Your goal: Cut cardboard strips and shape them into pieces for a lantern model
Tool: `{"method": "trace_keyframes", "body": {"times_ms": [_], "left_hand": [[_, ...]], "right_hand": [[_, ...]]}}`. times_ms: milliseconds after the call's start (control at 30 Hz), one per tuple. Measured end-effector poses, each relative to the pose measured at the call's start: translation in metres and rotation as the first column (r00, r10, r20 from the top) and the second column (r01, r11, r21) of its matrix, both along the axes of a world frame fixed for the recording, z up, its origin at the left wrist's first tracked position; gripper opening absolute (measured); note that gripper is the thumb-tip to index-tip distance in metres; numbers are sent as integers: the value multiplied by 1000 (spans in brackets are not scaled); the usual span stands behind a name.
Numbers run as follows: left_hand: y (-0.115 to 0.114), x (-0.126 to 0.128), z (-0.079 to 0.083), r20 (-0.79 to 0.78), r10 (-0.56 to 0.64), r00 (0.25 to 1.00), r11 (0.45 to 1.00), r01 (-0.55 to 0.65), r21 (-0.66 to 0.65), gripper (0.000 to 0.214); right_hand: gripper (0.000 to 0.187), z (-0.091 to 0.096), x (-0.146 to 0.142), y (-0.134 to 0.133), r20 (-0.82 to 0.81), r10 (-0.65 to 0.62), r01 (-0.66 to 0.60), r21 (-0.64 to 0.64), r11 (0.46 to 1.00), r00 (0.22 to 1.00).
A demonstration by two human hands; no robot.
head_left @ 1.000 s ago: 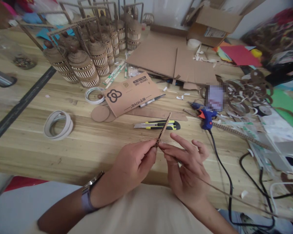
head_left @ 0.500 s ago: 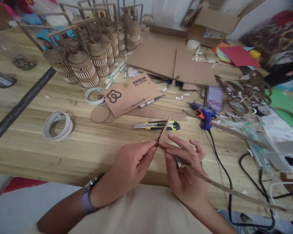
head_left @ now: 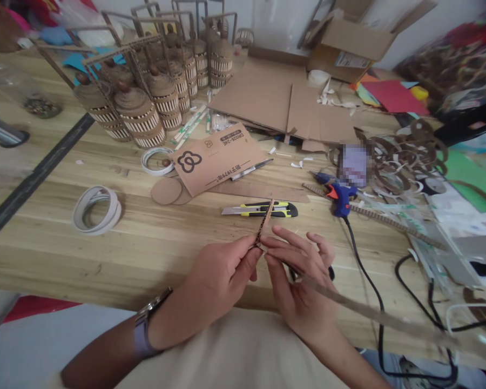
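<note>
My left hand (head_left: 222, 270) pinches a corrugated cardboard piece (head_left: 266, 219), seen nearly edge-on and tilted upward. At its lower end, the tip of a long brown cardboard strip (head_left: 348, 303) meets the fingers. My right hand (head_left: 305, 281) is closed on that strip, thumb and index finger close together, the other fingers half extended. From the palm the strip trails off to the lower right, blurred. Something black (head_left: 331, 273) shows behind the right hand; its kind is mostly hidden. Just beyond the hands, a yellow-and-black utility knife (head_left: 281, 209) lies on the table.
A blue glue gun (head_left: 340, 197) with a black cord lies to the right, near coiled cardboard strips (head_left: 417, 156). Tape rolls (head_left: 97, 210) and a cardboard disc (head_left: 167, 192) are on the left. Behind stand several lantern-like models (head_left: 140, 116), cardboard sheets (head_left: 263, 89) and a box (head_left: 354, 40).
The cardboard piece has shifted slightly left and stands a little more upright. My right hand has moved slightly left, and the trailing strip has swung and blurred.
</note>
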State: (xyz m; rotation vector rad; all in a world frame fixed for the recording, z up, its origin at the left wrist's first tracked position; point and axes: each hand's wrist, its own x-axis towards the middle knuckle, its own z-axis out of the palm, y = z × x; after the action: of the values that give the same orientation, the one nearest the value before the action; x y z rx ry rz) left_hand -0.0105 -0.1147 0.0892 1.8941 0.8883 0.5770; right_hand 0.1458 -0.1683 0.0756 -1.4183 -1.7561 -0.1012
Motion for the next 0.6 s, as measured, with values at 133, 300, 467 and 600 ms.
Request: {"method": "trace_keyframes", "body": {"times_ms": [133,300,467,600], "left_hand": [[0,-1,-1,29,-9,1000,1000,9,-9,30],[4,0,4,38,-12,999,999,14,-46,29],[3,0,4,37,1,999,999,1,-47,29],[1,1,2,32,9,999,1000,-9,-6,26]], "right_hand": [[20,0,0,-1,-51,3,-3,-5,1000,999],[20,0,0,-1,-38,-4,4,7,1000,999],[15,1,0,-1,-3,-1,1,9,1000,1000],[14,-1,1,0,12,-16,15,16,1000,1000]]}}
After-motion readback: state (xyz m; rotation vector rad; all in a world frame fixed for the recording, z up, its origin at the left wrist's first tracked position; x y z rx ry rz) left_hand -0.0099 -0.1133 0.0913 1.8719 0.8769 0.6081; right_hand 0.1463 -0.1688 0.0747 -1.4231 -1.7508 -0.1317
